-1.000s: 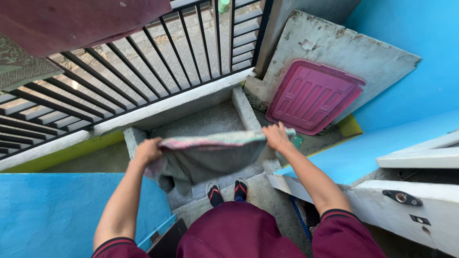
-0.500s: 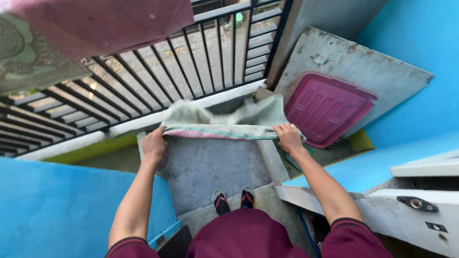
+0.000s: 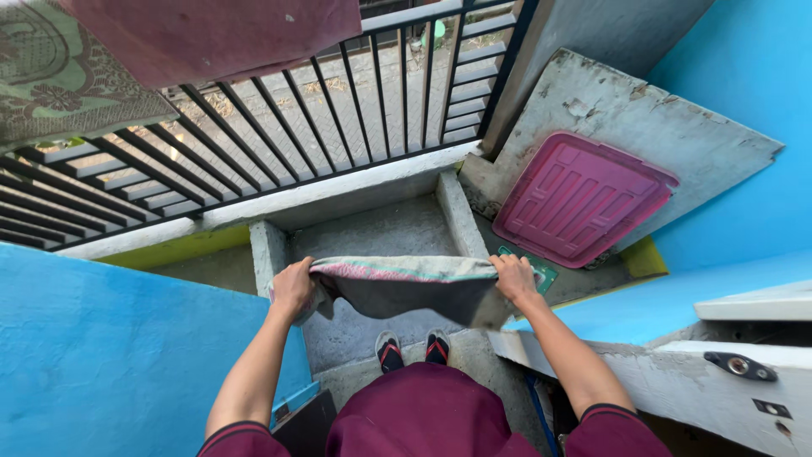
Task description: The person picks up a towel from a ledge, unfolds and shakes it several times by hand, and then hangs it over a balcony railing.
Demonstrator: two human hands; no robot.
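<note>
A grey cloth (image 3: 406,292) with a pink and green striped edge hangs stretched between my two hands. My left hand (image 3: 293,288) grips its left corner and my right hand (image 3: 513,278) grips its right corner. The cloth droops below the top edge, above a grey concrete step (image 3: 372,228). My feet in black sandals with red straps (image 3: 412,349) stand just under it. Both arms wear short maroon sleeves.
A black metal railing (image 3: 254,144) runs across the back, with a maroon cloth (image 3: 211,34) and a patterned green mat (image 3: 59,76) draped over it. A pink plastic lid (image 3: 584,199) leans on a grey board. Blue walls (image 3: 110,355) stand on both sides, a white door (image 3: 744,364) at right.
The cloth was flung up and forward half a second ago; now my hands have come back down and the cloth hangs below them again.
</note>
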